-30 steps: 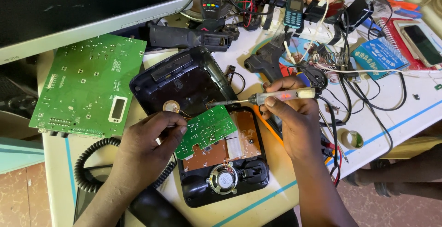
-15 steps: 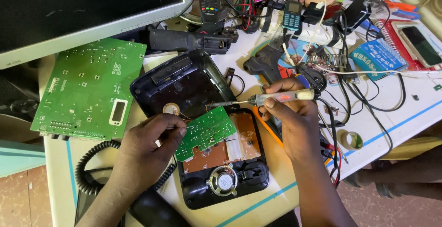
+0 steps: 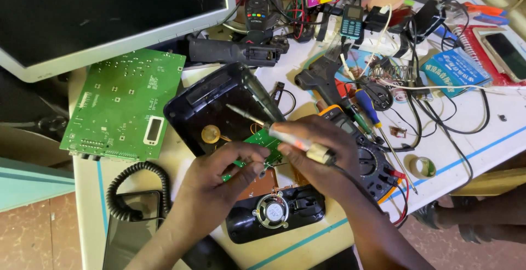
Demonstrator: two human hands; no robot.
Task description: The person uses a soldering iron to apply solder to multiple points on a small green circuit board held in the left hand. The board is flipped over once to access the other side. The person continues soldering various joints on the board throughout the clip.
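An opened black telephone case [image 3: 204, 114] lies on the white table [image 3: 482, 138], with a round speaker [image 3: 272, 211] in its lower half. My left hand [image 3: 216, 185] pinches a small green circuit board [image 3: 262, 140] over the case. My right hand [image 3: 320, 157] grips a corded soldering iron [image 3: 285, 137]. Its metal tip points up and left over the case's dark inside, close to a brass disc [image 3: 210, 133]. Both hands nearly touch above the small board, which they largely hide.
A large green circuit board [image 3: 123, 105] lies left of the case, under a monitor [image 3: 98, 18]. A coiled cord [image 3: 131, 190] sits at lower left. A multimeter [image 3: 368, 160], screwdrivers [image 3: 366, 108], tape roll [image 3: 422, 167], remote control [image 3: 257, 4], small phone [image 3: 350, 23] and tangled wires crowd the right.
My right hand has shifted left over the small board, and the iron now slants up-left instead of lying level. My left hand stays on the board.
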